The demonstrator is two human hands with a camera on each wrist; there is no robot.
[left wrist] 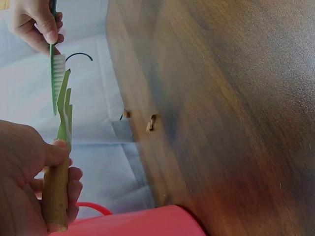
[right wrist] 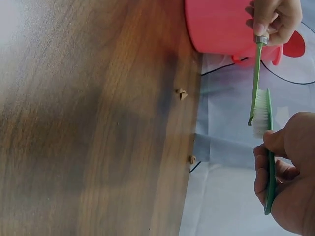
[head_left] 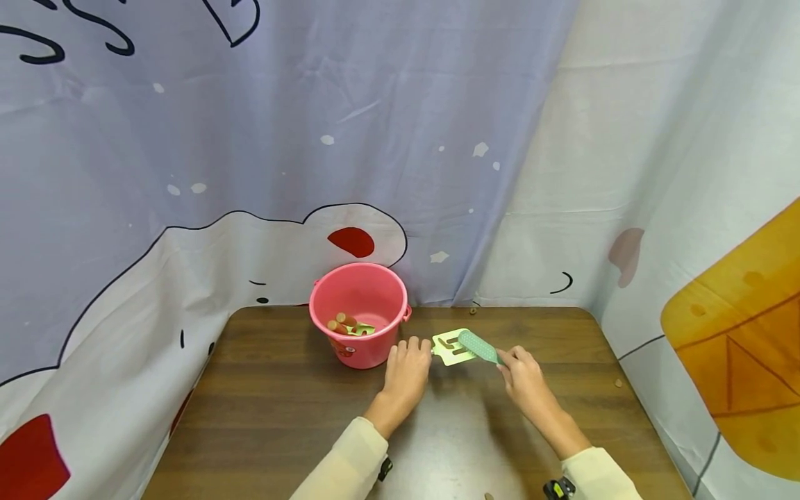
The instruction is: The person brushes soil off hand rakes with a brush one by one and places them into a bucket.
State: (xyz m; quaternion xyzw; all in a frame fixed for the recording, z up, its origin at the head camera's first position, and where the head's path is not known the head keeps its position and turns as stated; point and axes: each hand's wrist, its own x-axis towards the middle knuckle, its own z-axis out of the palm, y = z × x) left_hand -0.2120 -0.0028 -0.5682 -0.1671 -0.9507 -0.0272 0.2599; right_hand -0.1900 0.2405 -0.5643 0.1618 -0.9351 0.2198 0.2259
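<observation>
My left hand (head_left: 407, 371) grips the wooden handle (left wrist: 56, 194) of a small light-green garden fork (head_left: 445, 349), held above the table beside the bucket. In my right hand (head_left: 526, 380) is a green brush (head_left: 478, 345), its white bristles (right wrist: 261, 115) facing the fork's green head. In the right wrist view the bristles lie against the head. The brush covers part of the tines in the head view. A pink bucket (head_left: 359, 278) stands left of my left hand. Inside it are wooden handles (head_left: 337, 326) and a light-green slotted piece (head_left: 361, 330).
Small brown crumbs lie on the wooden table (head_left: 281, 410): one crumb (head_left: 473, 310) by the back edge, another crumb (head_left: 619, 382) at the right. A printed curtain (head_left: 400, 139) hangs right behind the table's back edge and along its sides.
</observation>
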